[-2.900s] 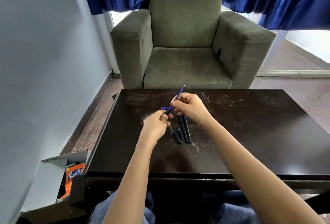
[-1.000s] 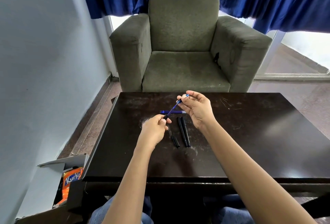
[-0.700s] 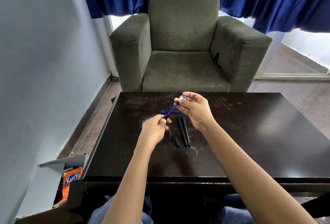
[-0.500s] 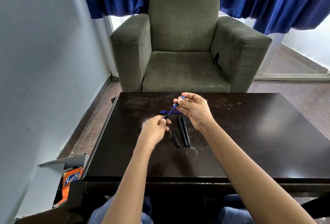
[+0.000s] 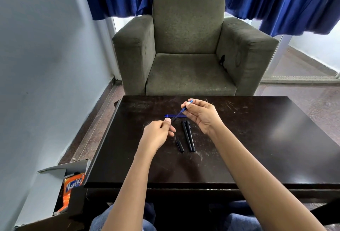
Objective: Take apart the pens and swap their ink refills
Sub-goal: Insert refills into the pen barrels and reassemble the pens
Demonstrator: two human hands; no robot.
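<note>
Blue ink refill point(image 5: 179, 114): pinched at both ends above the dark table point(image 5: 257, 138), left hand point(image 5: 158, 135) low, right hand point(image 5: 202, 114) high; blue refills point(image 5: 169, 116), two black pen barrels point(image 5: 188, 135), black cap point(image 5: 180, 145) lying beneath

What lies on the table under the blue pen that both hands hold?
Under the blue pen, blue refills lie on the table; the right hand covers their right ends.

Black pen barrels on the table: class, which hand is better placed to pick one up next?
Probably the right hand: it hovers just above the black pen barrels, pinching only the blue refill's tip.
</note>
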